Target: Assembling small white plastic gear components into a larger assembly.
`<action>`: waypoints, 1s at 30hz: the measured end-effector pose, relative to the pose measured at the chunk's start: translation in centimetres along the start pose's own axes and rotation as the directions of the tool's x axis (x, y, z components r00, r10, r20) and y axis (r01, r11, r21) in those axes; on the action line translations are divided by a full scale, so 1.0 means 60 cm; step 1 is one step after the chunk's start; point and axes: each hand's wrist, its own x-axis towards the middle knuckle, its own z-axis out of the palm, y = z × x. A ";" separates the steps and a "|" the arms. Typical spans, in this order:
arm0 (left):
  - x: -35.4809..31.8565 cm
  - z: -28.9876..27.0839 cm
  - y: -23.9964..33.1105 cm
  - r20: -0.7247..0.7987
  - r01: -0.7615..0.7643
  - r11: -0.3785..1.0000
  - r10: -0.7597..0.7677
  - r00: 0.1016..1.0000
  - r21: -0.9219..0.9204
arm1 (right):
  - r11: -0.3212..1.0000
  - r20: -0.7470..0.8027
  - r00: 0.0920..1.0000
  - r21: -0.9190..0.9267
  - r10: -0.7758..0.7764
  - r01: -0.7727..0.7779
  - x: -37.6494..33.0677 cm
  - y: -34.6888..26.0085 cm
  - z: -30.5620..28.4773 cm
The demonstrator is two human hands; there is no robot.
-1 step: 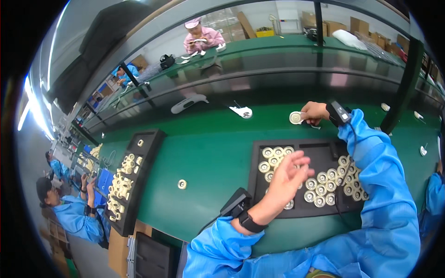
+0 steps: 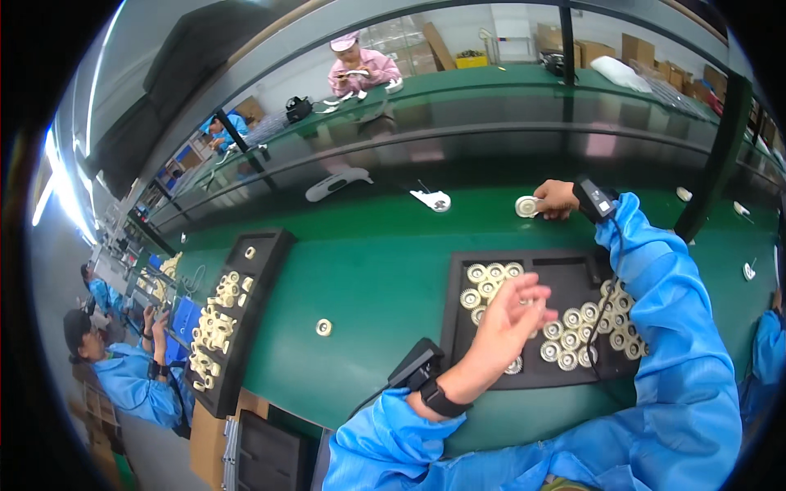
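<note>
My right hand [image 2: 558, 199] reaches past the far edge of a black tray. Its fingers are closed on a white part with a round, ring-shaped head [image 2: 526, 206], held just over the green work surface. Most of that part's other end is hidden by the fingers. Over the middle of the tray hovers my left hand [image 2: 512, 323], palm up, fingers loosely spread, holding nothing. Below it, several cream toothed gear wheels [image 2: 569, 339] with dark centres lie in the black tray [image 2: 524, 378]. My left hand covers some of them.
One loose cream ring part [image 2: 324, 327] lies on the green table [image 2: 360, 278]. To the left stands a long black tray [image 2: 266, 278] of cream parts [image 2: 214, 327]. White parts [image 2: 431, 199] lie at the back. A dark post [image 2: 720, 155] rises at right. Co-workers [image 2: 135, 376] sit nearby.
</note>
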 end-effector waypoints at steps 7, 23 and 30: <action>-0.026 -0.050 -0.003 0.008 0.112 0.992 -0.112 0.994 -0.050 | 0.574 -0.454 0.839 -0.788 -0.299 -0.222 0.112 -0.152 0.040; -0.008 -0.082 -0.019 -0.013 0.187 0.906 -0.207 0.978 -0.379 | 0.723 0.017 0.809 -0.438 -0.587 0.534 0.075 -0.216 0.092; 0.003 -0.094 -0.004 0.134 0.171 0.608 -0.106 0.985 -0.775 | 0.396 0.267 0.397 -0.059 -0.878 0.916 -0.220 -0.211 0.080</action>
